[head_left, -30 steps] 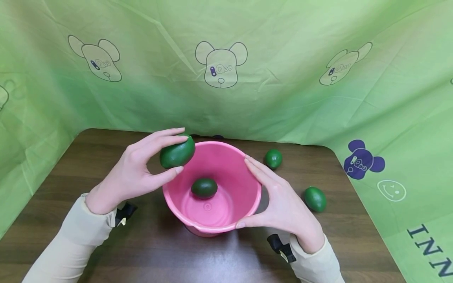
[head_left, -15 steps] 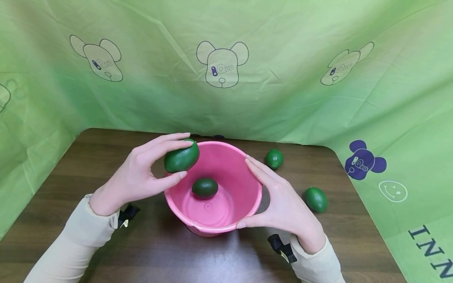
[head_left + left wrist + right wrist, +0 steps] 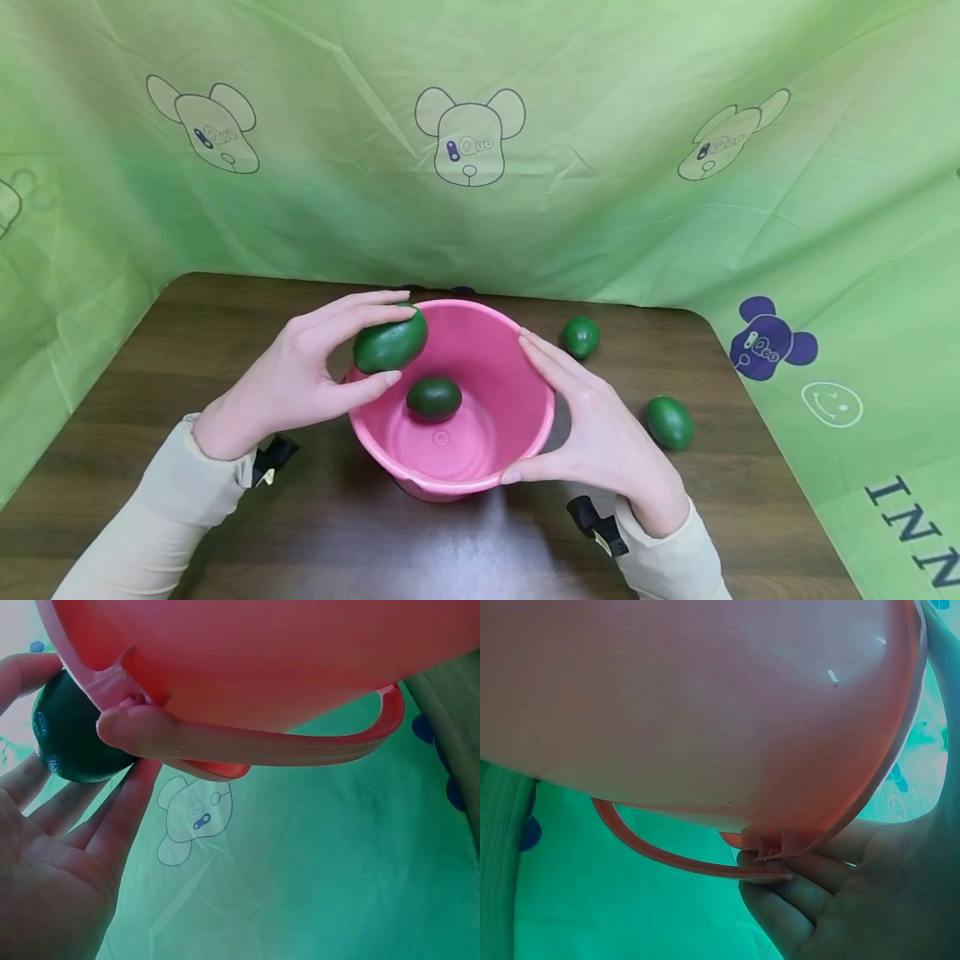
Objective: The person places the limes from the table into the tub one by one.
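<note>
My left hand holds a glossy dark green avocado between thumb and fingers, above the left rim of a pink bucket. In the left wrist view the held avocado is partly hidden by the bucket's rim and handle. Inside the bucket, a second avocado lies on the bottom. My right hand grips the bucket's right side, thumb at the near rim and fingers along the outer wall. From the right wrist, its fingers show beside the handle's joint.
Two more avocados lie on the brown wooden table right of the bucket: one farther back, one beside my right wrist. A green printed cloth hangs behind the table and along both sides.
My left hand has moved slightly right and towards me with its avocado, so it now overlaps more of the bucket's opening. The right hand and bucket stay put.
</note>
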`<act>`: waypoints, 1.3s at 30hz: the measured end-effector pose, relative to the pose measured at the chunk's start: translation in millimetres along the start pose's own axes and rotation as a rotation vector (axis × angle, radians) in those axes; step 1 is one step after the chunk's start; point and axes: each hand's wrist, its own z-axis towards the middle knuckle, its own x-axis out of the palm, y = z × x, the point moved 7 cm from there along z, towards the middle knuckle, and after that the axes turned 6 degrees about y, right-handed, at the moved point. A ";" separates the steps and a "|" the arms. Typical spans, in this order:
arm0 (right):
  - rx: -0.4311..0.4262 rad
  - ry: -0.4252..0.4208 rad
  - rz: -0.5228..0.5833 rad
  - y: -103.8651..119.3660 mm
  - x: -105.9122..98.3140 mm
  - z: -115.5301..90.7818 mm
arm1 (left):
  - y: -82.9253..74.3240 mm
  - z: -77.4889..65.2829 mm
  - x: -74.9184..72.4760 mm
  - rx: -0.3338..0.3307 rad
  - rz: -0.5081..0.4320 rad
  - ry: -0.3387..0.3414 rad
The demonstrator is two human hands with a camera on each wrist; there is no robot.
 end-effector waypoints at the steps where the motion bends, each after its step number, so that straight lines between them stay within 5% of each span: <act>1: -0.002 -0.001 0.000 0.3 -0.1 0.1 | 0.4 -0.1 0.8 -0.003 -0.003 0.007; 39: -0.005 0.009 0.015 1.8 0.1 0.9 | 0.6 -2.7 24.0 -0.043 -0.079 0.158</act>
